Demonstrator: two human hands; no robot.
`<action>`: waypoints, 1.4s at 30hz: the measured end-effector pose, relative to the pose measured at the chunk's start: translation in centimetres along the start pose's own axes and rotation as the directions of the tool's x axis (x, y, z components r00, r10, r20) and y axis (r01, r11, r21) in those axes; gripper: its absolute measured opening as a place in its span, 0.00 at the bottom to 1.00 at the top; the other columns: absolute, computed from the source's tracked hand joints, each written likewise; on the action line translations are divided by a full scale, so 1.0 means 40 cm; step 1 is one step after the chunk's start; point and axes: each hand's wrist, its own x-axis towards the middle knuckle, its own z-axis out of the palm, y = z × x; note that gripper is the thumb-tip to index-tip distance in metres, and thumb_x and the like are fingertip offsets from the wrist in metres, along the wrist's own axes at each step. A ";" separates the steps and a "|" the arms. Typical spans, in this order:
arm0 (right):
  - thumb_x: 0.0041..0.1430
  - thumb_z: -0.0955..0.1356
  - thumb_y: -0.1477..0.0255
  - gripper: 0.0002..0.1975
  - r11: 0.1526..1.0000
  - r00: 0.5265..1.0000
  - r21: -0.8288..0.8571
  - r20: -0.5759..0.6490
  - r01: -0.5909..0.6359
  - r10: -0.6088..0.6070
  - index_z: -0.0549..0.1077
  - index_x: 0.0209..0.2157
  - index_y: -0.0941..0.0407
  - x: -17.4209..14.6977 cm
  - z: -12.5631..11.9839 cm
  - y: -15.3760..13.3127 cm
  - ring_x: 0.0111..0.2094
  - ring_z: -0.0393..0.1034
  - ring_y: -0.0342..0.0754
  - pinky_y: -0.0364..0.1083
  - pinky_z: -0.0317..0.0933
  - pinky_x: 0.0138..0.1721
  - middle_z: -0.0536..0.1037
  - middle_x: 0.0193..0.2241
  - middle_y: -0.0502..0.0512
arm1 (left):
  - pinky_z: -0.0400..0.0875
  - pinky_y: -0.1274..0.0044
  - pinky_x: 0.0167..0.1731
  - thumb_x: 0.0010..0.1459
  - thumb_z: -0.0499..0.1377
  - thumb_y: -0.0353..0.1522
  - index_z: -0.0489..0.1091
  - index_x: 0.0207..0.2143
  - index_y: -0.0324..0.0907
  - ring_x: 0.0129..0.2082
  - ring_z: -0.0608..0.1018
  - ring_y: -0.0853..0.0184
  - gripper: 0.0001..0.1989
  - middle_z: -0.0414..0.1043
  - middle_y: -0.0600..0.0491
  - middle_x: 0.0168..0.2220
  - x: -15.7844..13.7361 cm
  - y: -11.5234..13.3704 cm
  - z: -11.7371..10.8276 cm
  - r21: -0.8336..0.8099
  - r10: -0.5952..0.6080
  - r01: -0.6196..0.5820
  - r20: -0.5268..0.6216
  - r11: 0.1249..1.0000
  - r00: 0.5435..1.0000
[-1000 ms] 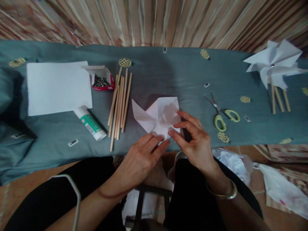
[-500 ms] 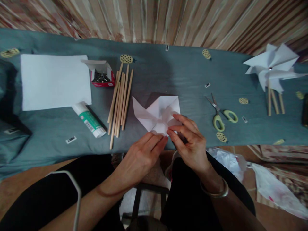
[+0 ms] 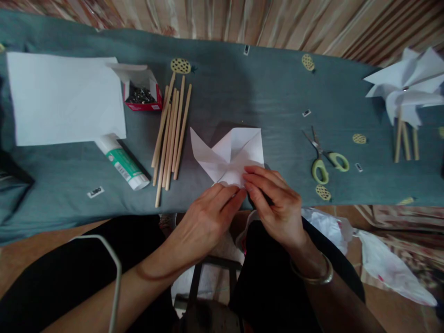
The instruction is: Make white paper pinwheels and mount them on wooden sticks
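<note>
Since the earlier head views, the right hand (image 3: 279, 208) has brought its fingertips closer to the left hand (image 3: 208, 212). Left thumb and fingers clamp folded white paper (image 3: 239, 150) mid-view; right fingers bend onto it, grip unclear. Blue-green tablecloth (image 3: 277, 88) spreads beneath, scissors (image 3: 318, 149) at three o'clock, wooden sticks (image 3: 169, 138) nine, curtain (image 3: 270, 23) twelve, tiled floor (image 3: 391, 312) four.

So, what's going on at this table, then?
A person is handling a folded white paper, shaped like a pinwheel, with both left hand and right hand at its near side. Left of it lie wooden sticks, a glue stick and an open box of small metal pieces. To the right are open scissors and a paper pinwheel.
</note>
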 end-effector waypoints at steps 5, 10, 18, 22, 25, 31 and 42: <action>0.64 0.63 0.78 0.15 1.000 0.999 -0.014 0.031 0.025 -0.025 0.76 0.48 0.55 -0.002 -0.002 0.003 0.51 0.73 0.52 0.56 0.68 0.53 0.78 0.49 0.60 | 0.78 0.70 0.43 0.65 0.51 0.23 0.65 0.50 0.31 0.43 0.75 0.63 0.13 0.73 0.42 0.44 -0.006 0.003 0.008 0.008 -0.026 0.026 -0.023 1.000 0.999; 0.63 0.62 0.80 0.18 0.994 0.995 -0.074 0.049 0.085 -0.082 0.75 0.51 0.54 -0.007 -0.005 0.008 0.55 0.69 0.54 0.59 0.67 0.54 0.75 0.54 0.61 | 0.78 0.69 0.42 0.64 0.51 0.23 0.64 0.51 0.30 0.43 0.75 0.62 0.13 0.73 0.41 0.44 -0.012 0.004 0.011 0.036 -0.022 0.022 -0.018 0.999 1.000; 0.61 0.62 0.81 0.23 0.988 0.991 -0.093 0.055 0.127 -0.122 0.73 0.53 0.48 -0.012 -0.003 0.011 0.58 0.65 0.55 0.61 0.65 0.56 0.71 0.58 0.56 | 0.77 0.68 0.38 0.64 0.53 0.25 0.67 0.49 0.32 0.40 0.74 0.61 0.12 0.74 0.44 0.41 -0.005 0.003 -0.002 0.124 -0.038 0.035 0.017 0.992 0.999; 0.61 0.63 0.82 0.22 0.983 0.989 -0.114 0.051 0.145 -0.140 0.73 0.53 0.49 -0.012 0.004 0.010 0.58 0.64 0.55 0.59 0.67 0.55 0.71 0.57 0.58 | 0.77 0.67 0.38 0.64 0.54 0.25 0.67 0.48 0.30 0.40 0.74 0.60 0.12 0.74 0.43 0.41 0.000 0.002 -0.006 0.129 -0.030 0.026 0.027 0.991 0.999; 0.61 0.63 0.82 0.21 0.980 0.988 -0.125 0.038 0.154 -0.151 0.73 0.53 0.51 -0.012 0.008 0.011 0.58 0.64 0.56 0.59 0.66 0.56 0.72 0.57 0.59 | 0.77 0.67 0.39 0.64 0.53 0.24 0.67 0.49 0.30 0.41 0.74 0.60 0.12 0.74 0.43 0.41 0.001 -0.001 -0.006 0.134 -0.030 0.027 0.024 0.991 0.999; 0.62 0.62 0.81 0.21 0.989 0.992 -0.086 0.052 0.124 -0.119 0.74 0.53 0.51 -0.010 0.007 0.011 0.56 0.68 0.55 0.59 0.68 0.54 0.74 0.55 0.60 | 0.77 0.66 0.41 0.64 0.52 0.24 0.65 0.51 0.33 0.43 0.74 0.61 0.14 0.73 0.42 0.44 -0.005 -0.007 -0.007 0.096 -0.023 0.021 0.023 0.995 0.999; 0.63 0.61 0.81 0.20 0.987 0.990 -0.093 0.068 0.129 -0.123 0.73 0.53 0.54 -0.006 0.009 0.009 0.55 0.69 0.55 0.58 0.68 0.55 0.75 0.53 0.62 | 0.76 0.67 0.41 0.62 0.54 0.23 0.68 0.49 0.34 0.43 0.75 0.62 0.13 0.74 0.44 0.43 0.002 -0.006 -0.007 -0.093 -0.102 0.102 0.005 0.990 0.995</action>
